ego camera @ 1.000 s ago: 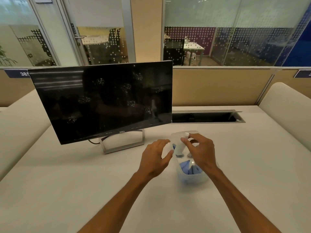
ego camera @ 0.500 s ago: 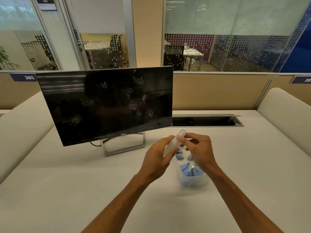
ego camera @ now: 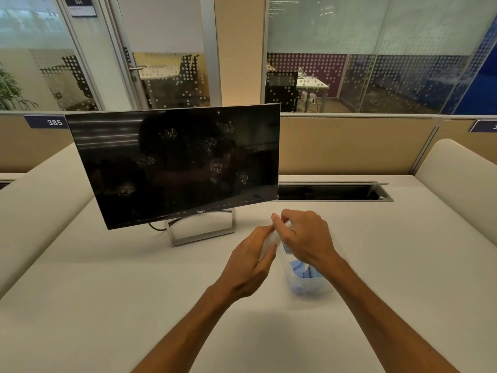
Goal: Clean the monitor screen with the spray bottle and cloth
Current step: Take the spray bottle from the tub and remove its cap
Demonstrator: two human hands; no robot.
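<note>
Spray bottle (ego camera: 269,241) mostly hidden, pinched between left hand (ego camera: 251,262) and right hand (ego camera: 305,238).

You have a black monitor (ego camera: 172,162) near the tabletop's far left edge, its dark screen mottled with pale speckled blotches and its stand (ego camera: 201,230) silver-grey. The tabletop (ego camera: 107,305) is plain off-white. Your hands hold a white spray bottle (ego camera: 270,239). Just right of it, a clear container (ego camera: 309,288) shows a light blue cloth (ego camera: 302,269) inside. Behind the far edge, the partition (ego camera: 347,146) is tan, and the glass above carries a white dot pattern.
</note>
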